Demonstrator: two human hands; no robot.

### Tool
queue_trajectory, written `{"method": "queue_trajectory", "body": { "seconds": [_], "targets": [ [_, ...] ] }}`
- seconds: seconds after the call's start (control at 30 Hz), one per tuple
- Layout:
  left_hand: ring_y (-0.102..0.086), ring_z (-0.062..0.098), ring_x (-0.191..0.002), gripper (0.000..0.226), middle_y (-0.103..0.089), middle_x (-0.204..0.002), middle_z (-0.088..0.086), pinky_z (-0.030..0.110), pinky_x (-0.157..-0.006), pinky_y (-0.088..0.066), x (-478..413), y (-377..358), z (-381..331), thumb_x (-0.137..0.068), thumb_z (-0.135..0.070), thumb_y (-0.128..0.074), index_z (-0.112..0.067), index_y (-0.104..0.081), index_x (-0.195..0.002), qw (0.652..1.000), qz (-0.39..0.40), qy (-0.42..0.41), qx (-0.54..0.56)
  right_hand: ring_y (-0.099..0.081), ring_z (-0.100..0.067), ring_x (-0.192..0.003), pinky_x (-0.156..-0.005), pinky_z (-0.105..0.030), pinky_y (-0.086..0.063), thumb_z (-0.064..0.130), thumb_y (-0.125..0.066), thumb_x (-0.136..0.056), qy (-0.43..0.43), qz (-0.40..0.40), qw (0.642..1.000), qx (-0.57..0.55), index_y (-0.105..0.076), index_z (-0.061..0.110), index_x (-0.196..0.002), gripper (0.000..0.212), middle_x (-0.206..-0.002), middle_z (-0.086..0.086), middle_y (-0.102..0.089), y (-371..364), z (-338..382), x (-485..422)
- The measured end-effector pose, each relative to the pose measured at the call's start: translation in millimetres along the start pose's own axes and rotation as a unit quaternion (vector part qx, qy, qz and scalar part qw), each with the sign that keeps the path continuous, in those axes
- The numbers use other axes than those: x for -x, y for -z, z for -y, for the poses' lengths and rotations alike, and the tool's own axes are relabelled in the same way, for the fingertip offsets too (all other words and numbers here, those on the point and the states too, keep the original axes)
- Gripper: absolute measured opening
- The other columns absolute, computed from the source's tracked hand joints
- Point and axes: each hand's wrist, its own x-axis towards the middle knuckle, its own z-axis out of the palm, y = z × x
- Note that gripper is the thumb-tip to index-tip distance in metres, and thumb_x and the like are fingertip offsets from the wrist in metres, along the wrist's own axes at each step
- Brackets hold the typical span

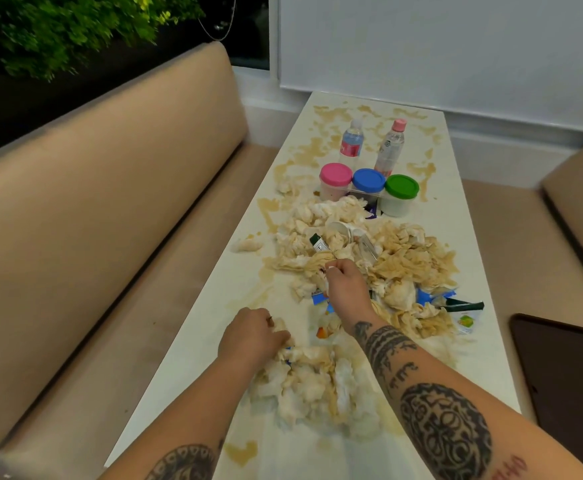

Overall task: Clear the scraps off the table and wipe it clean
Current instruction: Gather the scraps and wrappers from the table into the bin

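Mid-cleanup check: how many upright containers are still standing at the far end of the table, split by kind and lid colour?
Bottles: 2, one clear-capped, one pink-capped
Tubs: 3, pink lid, blue lid, green lid
Total: 5

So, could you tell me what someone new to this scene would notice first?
Probably the heap of stained tissues across the middle of the white table, with both hands in it: the left hand grips a near clump, the right hand pinches a piece further in. Beyond stand three tubs with pink, blue and green lids, two bottles behind them, amid brown spills.
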Motion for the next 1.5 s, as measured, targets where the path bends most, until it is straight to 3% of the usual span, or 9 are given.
{"method": "queue_trajectory", "body": {
  "seconds": [0.17, 0.4, 0.53, 0.73, 0.87, 0.97, 1.1, 1.27, 1.5],
  "targets": [
    [-0.046, 0.017, -0.065, 0.032, -0.05, -0.074, -0.002, 0.03, -0.056, -0.033, 8, 4, 1, -0.086, -0.036, -0.07, -0.01, -0.052, -0.08, 0.989, -0.034, -0.015, 0.142, -0.054, -0.016, -0.058, -0.051, -0.026, -0.037, 0.032, -0.06, -0.093, 0.112, 0.062, 0.967, 0.222, -0.061, 0.02, -0.108, 0.018, -0.089, -0.005, -0.067, -15, -4, -10],
    [-0.034, 0.017, -0.062, 0.027, -0.049, -0.081, 0.004, 0.031, -0.056, -0.027, 16, 33, 25, -0.082, -0.029, -0.071, -0.016, -0.047, -0.084, 0.904, -0.074, 0.063, 0.416, -0.063, -0.033, -0.103, -0.082, -0.039, -0.055, 0.029, -0.048, -0.102, 0.139, 0.068, 0.851, 0.503, -0.056, 0.014, -0.132, 0.034, -0.121, -0.012, -0.064, -39, -25, -27],
    [-0.047, 0.018, -0.064, 0.021, -0.06, -0.082, -0.001, 0.03, -0.06, -0.035, 24, 44, 40, -0.088, -0.017, -0.059, -0.026, -0.057, -0.107, 0.864, -0.084, 0.117, 0.482, -0.063, -0.033, -0.094, -0.078, -0.042, -0.056, 0.03, -0.05, -0.099, 0.136, 0.062, 0.86, 0.488, -0.057, 0.013, -0.121, 0.029, -0.11, -0.012, -0.062, -41, -23, -20],
    [-0.065, 0.016, -0.065, 0.029, -0.072, -0.094, 0.007, 0.026, -0.054, -0.043, 35, 38, 55, -0.091, -0.007, -0.046, -0.025, -0.067, -0.097, 0.903, -0.032, 0.083, 0.42, -0.06, -0.03, -0.084, -0.062, -0.031, -0.042, 0.036, -0.06, -0.09, 0.067, 0.054, 0.96, 0.265, -0.052, 0.011, -0.097, 0.027, -0.092, -0.007, -0.059, -38, -9, 14],
    [-0.061, 0.012, -0.086, 0.031, -0.062, -0.107, -0.007, 0.026, -0.065, -0.046, 38, 22, 66, -0.093, -0.004, -0.05, -0.03, -0.063, -0.103, 0.984, -0.018, -0.045, 0.172, -0.072, -0.026, -0.079, -0.054, -0.03, -0.047, 0.027, -0.067, -0.087, 0.009, 0.037, 0.992, 0.121, -0.054, 0.01, -0.101, 0.026, -0.097, -0.012, -0.07, -29, 1, 54],
    [-0.058, 0.01, -0.11, 0.037, -0.046, -0.112, -0.009, 0.027, -0.082, -0.047, 35, 12, 76, -0.096, -0.019, -0.062, -0.038, -0.058, -0.127, 0.99, 0.027, -0.138, -0.008, -0.073, -0.014, -0.073, -0.063, -0.033, -0.053, 0.026, -0.067, -0.087, 0.005, 0.039, 0.997, 0.063, -0.055, 0.026, -0.112, 0.027, -0.124, -0.003, -0.062, -22, 0, 82],
    [-0.059, 0.021, -0.101, 0.031, -0.047, -0.112, -0.004, 0.034, -0.083, -0.052, 32, 8, 78, -0.099, -0.035, -0.057, -0.039, -0.059, -0.13, 0.98, 0.019, -0.163, -0.115, -0.065, -0.012, -0.105, -0.073, -0.025, -0.045, 0.046, -0.072, -0.084, 0.052, 0.081, 0.97, 0.225, -0.063, 0.037, -0.118, 0.036, -0.117, 0.007, -0.063, -21, -10, 121],
    [-0.06, 0.02, -0.092, 0.02, -0.052, -0.106, -0.004, 0.035, -0.079, -0.053, 33, 11, 76, -0.101, -0.036, -0.055, -0.027, -0.069, -0.112, 0.981, -0.018, -0.17, -0.092, -0.061, -0.018, -0.102, -0.074, -0.03, -0.045, 0.057, -0.07, -0.082, 0.073, 0.082, 0.885, 0.452, -0.066, 0.03, -0.109, 0.038, -0.106, 0.004, -0.063, -38, -34, 147],
    [-0.051, 0.016, -0.071, 0.027, -0.057, -0.087, -0.004, 0.029, -0.059, -0.039, 53, 39, 65, -0.1, -0.038, -0.058, -0.012, -0.058, -0.094, 0.972, 0.024, -0.085, 0.216, -0.056, -0.014, -0.096, -0.077, -0.028, -0.041, 0.046, -0.064, -0.092, 0.071, -0.014, 0.967, 0.242, -0.066, 0.022, -0.091, 0.025, -0.101, 0.006, -0.061, -25, -21, 155]
  ]
}}
